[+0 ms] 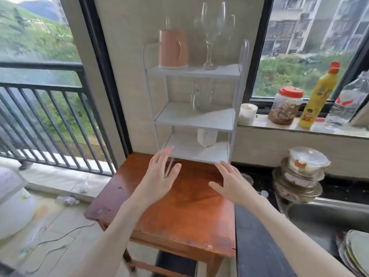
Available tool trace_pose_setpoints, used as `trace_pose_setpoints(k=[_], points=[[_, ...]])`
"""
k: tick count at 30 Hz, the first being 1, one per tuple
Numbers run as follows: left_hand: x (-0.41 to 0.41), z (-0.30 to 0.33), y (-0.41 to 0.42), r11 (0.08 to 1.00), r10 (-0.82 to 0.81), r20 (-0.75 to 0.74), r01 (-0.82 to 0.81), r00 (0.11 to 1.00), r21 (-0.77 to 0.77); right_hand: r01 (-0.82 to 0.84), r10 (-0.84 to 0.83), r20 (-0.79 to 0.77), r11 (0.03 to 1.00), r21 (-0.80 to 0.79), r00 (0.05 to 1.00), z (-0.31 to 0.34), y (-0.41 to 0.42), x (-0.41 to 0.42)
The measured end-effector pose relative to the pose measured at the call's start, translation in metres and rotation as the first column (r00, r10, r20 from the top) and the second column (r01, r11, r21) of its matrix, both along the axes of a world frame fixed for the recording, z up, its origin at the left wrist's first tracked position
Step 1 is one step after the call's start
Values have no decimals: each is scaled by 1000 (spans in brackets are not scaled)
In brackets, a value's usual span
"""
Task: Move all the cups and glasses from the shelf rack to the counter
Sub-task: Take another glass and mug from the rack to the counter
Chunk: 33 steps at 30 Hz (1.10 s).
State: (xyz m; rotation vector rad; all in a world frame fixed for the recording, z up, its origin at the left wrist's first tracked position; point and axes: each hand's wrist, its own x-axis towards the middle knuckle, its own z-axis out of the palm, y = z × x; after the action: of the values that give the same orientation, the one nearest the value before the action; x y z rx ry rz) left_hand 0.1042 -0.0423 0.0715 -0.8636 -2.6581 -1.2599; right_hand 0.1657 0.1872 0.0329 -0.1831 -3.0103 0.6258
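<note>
Glassware stands upright on the white shelf rack [194, 118] just beyond our hands: on the top tier, high above our left hand [159, 174], a pink cup [173, 49] with its long axis vertical, and to its right a tall wine glass [212, 35] on a thin stem, with fainter clear glasses behind it that we cannot count through the blur. On the middle tier a clear glass mug [202, 95] stands upright, handle toward the left. On the lowest tier, just ahead of and between our hands, sits a white cup [206, 136], also upright. The rack rests at the far edge of the reddish wooden desk [179, 212], whose near half lies bare under our forearms. To the right of our right hand [231, 182] a dark counter [257, 246] runs beside a steel sink [323, 218] and stacked bowls [301, 172]. Both our hands hover palms down with fingers spread and straight, holding nothing; the left fingertips overlap the front left leg of the rack, though we cannot tell whether they touch it.
</note>
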Motion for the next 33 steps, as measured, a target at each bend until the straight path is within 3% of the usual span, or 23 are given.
trace_pose_setpoints(k=[7,11,15,19,23,28,33], points=[[-83,33,20,986,-80,-51,87,995,144,180,-172,54,933,-312,984,-16,-2,-74],[-111,38,35,974,-111,-24,113,994,194,309,-310,100,753,-581,945,-23,7,-118],[-137,41,53,967,-119,-15,119,993,223,310,-380,93,562,-767,920,-29,16,-151],[-160,42,74,954,-155,77,129,985,270,301,-405,105,461,-835,909,-37,13,-171],[-180,50,103,927,-194,142,134,971,349,261,-385,60,496,-828,921,-39,19,-181],[-191,57,127,873,-291,189,179,938,454,226,-413,18,461,-858,911,-39,24,-189],[-203,68,138,899,-267,300,124,916,421,251,-451,22,454,-855,892,-39,20,-191]])
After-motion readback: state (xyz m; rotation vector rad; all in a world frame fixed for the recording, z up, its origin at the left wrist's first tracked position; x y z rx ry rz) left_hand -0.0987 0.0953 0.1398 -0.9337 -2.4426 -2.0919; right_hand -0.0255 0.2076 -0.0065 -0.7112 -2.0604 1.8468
